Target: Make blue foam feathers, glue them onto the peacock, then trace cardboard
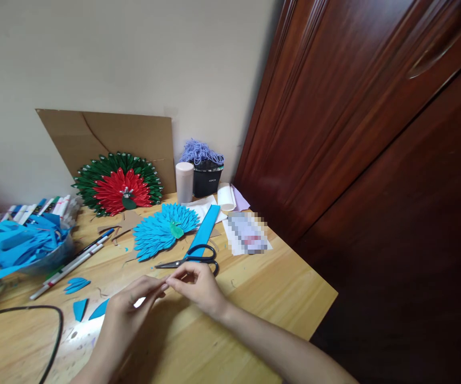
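My left hand (128,304) and my right hand (202,290) meet fingertip to fingertip above the front of the table, both pinched. Whatever lies between the fingers is hidden or too small to name. Just beyond them are black-handled scissors (171,264), partly on a long blue strip (204,229). Behind the scissors lies a fan of layered blue petals (156,234) with a green leaf-like piece (176,230) on it. Left of my left hand are loose blue petals (77,285) and a blue scrap (80,309); another blue piece (99,310) is partly covered by that hand.
A green and red fan ornament (122,186) leans on cardboard (134,133). A bowl (50,261) of blue scraps, marker pens (70,266) and a black cable (60,330) lie left. A tumbler (184,184) and black container (207,181) stand behind; a dark wooden cabinet (354,133) rises right.
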`<state>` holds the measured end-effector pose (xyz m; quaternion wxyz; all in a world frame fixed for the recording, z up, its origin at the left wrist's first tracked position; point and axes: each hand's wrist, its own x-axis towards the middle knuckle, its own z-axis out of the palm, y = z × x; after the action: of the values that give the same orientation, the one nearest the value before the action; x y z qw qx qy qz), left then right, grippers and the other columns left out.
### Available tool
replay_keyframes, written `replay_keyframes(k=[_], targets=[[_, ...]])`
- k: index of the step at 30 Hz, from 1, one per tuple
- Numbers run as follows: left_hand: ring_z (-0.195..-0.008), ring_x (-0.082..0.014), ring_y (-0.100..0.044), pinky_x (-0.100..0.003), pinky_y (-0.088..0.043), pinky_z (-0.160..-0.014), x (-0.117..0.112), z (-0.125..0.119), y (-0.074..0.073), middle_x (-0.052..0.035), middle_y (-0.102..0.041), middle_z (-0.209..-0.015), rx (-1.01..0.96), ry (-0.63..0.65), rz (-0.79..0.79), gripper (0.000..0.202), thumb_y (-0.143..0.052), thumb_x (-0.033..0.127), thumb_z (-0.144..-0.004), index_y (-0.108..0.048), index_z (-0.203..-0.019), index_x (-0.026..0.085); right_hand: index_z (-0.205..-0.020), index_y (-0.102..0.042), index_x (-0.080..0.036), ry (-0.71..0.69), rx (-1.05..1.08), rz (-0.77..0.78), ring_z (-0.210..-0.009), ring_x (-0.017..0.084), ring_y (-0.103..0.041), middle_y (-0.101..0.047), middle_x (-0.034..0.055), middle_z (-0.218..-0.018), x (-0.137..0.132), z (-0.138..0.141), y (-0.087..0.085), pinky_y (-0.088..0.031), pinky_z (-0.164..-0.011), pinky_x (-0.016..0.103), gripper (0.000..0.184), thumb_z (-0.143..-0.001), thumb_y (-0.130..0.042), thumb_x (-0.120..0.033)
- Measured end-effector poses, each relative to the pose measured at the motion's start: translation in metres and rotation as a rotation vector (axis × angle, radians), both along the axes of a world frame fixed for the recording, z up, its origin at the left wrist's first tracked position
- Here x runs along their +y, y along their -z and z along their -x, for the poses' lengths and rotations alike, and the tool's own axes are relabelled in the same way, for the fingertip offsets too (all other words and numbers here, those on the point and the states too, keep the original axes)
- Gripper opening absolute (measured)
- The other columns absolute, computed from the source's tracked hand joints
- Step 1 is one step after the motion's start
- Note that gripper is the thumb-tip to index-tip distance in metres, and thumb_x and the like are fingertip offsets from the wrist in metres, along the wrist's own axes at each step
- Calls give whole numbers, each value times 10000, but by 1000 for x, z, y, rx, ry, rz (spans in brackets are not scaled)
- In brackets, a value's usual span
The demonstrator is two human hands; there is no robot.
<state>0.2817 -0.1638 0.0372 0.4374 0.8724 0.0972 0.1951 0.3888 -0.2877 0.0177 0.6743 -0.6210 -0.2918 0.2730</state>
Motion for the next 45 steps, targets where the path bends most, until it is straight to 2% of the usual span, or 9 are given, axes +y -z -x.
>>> replay_keyframes(k=[5,10,19,23,27,33,38,42,45], targets=[[-762,-213,-671,-283,-545,-680,4,5,-10,-32,-724,-809,53,-66,150,242,-590,424,-736,-728,-796,234,-693,-658,-176,90,-236,9,-628,133,-569,-655,23,-709,5,12,-19,-449,-584,247,112,-717,-652,-285],[-787,-225,-671,-314,-548,-722,13,16,-19,-31,-728,-838,24,-147,213,256,-629,436,-702,-725,-815,228,-647,-608,-193,111,-368,11,-660,137,-547,-624,12,-714,19,22,-29,-429,-585,249,206,-665,-713,-370],[-817,-208,-669,-331,-543,-761,21,24,-32,-59,-723,-867,46,-33,358,249,-621,378,-746,-703,-871,179,-686,-627,-185,89,-219,-16,-656,142,-563,-632,10,-691,28,28,-26,-440,-616,266,185,-697,-678,-363],[-699,-166,-661,-284,-551,-679,18,26,-25,-48,-712,-794,-77,-74,241,174,-685,292,-700,-697,-818,165,-720,-681,-174,6,-39,-31,-635,139,-568,-669,32,-726,28,27,-17,-450,-607,267,208,-703,-668,-381],[-731,-157,-647,-270,-529,-684,15,29,-18,-51,-695,-797,-162,-109,91,123,-642,274,-757,-698,-808,177,-736,-705,-171,-61,204,-79,-618,108,-541,-671,30,-729,28,28,-5,-424,-560,220,222,-698,-684,-389],[-757,-154,-626,-258,-492,-667,15,33,-15,-62,-674,-827,-265,-114,-120,181,-504,240,-858,-677,-886,194,-887,-714,-196,-181,403,-97,-812,153,-600,-685,76,-917,22,31,-1,-447,-599,221,254,-761,-633,-401],[-702,-131,-599,-240,-463,-661,24,30,-14,-43,-647,-771,-181,-131,-104,196,-447,216,-882,-632,-828,178,-1033,-672,-242,-292,107,-27,-899,176,-608,-676,60,-1006,17,27,-8,-473,-675,264,287,-800,-587,-387],[-698,-137,-606,-240,-459,-650,42,26,5,-47,-657,-799,-88,-210,-58,190,-452,202,-869,-637,-865,162,-919,-683,-219,-122,-215,130,-790,175,-619,-680,47,-902,17,15,2,-470,-686,296,202,-782,-600,-343],[-783,-167,-614,-272,-449,-700,49,25,24,-64,-666,-863,36,-201,-141,215,-455,193,-863,-652,-945,167,-864,-669,-203,-43,-436,247,-703,173,-592,-657,40,-810,18,5,19,-459,-632,300,174,-734,-646,-316]])
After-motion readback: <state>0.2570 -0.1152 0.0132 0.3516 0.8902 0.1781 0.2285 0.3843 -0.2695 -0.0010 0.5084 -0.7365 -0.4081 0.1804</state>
